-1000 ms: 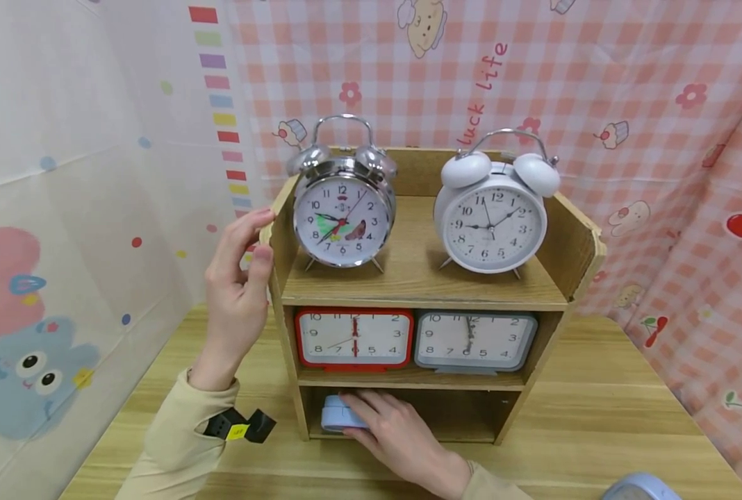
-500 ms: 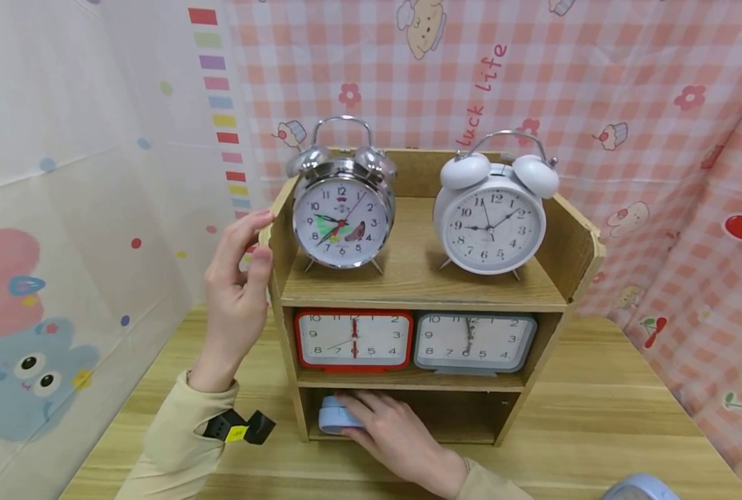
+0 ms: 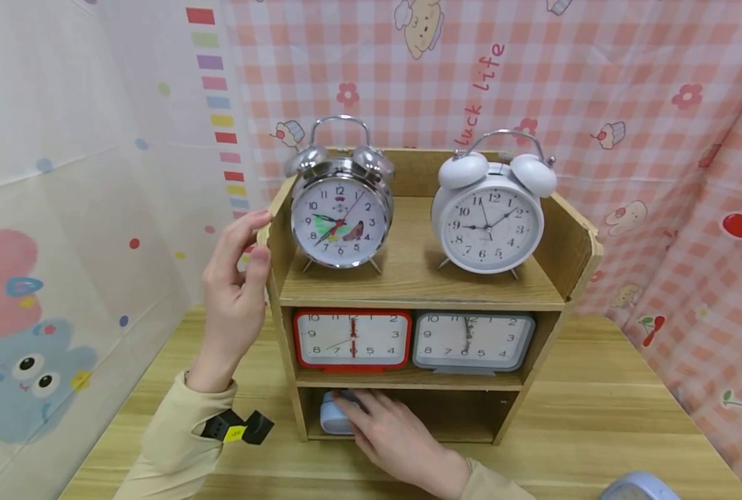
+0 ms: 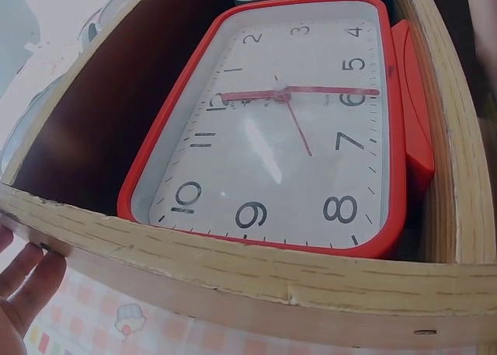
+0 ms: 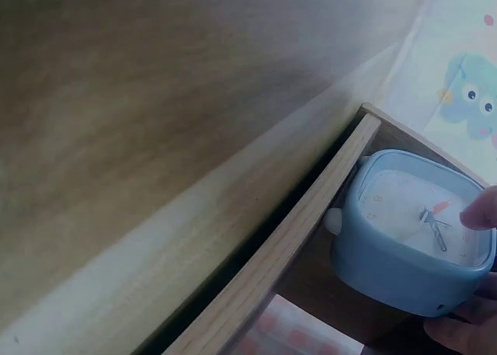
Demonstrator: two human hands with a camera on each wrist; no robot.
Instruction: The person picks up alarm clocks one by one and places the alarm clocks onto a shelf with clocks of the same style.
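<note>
In the bottom left compartment of a small wooden shelf (image 3: 421, 304), my right hand (image 3: 402, 441) holds a light blue alarm clock (image 3: 333, 419). The right wrist view shows the thumb over the dial and fingers on the far side of the clock's body (image 5: 404, 273). My left hand (image 3: 235, 298) rests its fingertips against the outside of the left side panel, its fingers loosely bent. A red-framed clock (image 4: 279, 168) stands in the middle compartment, beside a grey-framed clock (image 3: 496, 340).
A silver twin-bell alarm clock (image 3: 341, 243) and a white one (image 3: 495, 250) stand on the top board. Part of a lavender-blue clock (image 3: 637, 486) shows at the table's front right. A checked cloth (image 3: 358, 42) hangs behind the shelf.
The light blue clock has turned slightly within the bottom compartment, and my right fingers now cover more of it. My left hand stays at the side panel.
</note>
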